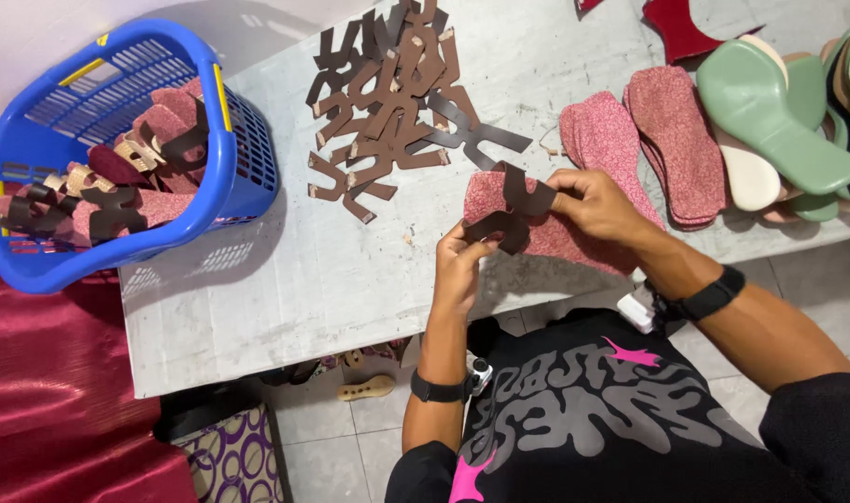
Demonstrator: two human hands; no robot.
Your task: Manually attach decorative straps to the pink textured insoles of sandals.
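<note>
I see the pink insole (pixel 574 237) held flat over the edge of the grey table (pixel 285 279), probably so the dark brown strap piece (pixel 513 207) can be wrapped over it with both ends reachable. My left hand (pixel 462 265) comes up from below, wrist bent back, fingers pinched on the strap's lower end and the insole's near edge. My right hand (pixel 597 203) reaches in from the right, forearm slanted across the table edge, thumb and fingertips closed on the strap's upper end, pressing it onto the insole. Both hands gripping, neither open. Just above the left hand lies a loose pile of brown strap pieces (pixel 388 102), looks staged within reach. Right beside and beyond the right hand sit stacked pink insoles (pixel 672 140), further right green and cream soles (pixel 779 121). Far left of the left hand, blue basket (pixel 118 149) holds insoles with straps on them, I'd judge finished ones
</note>
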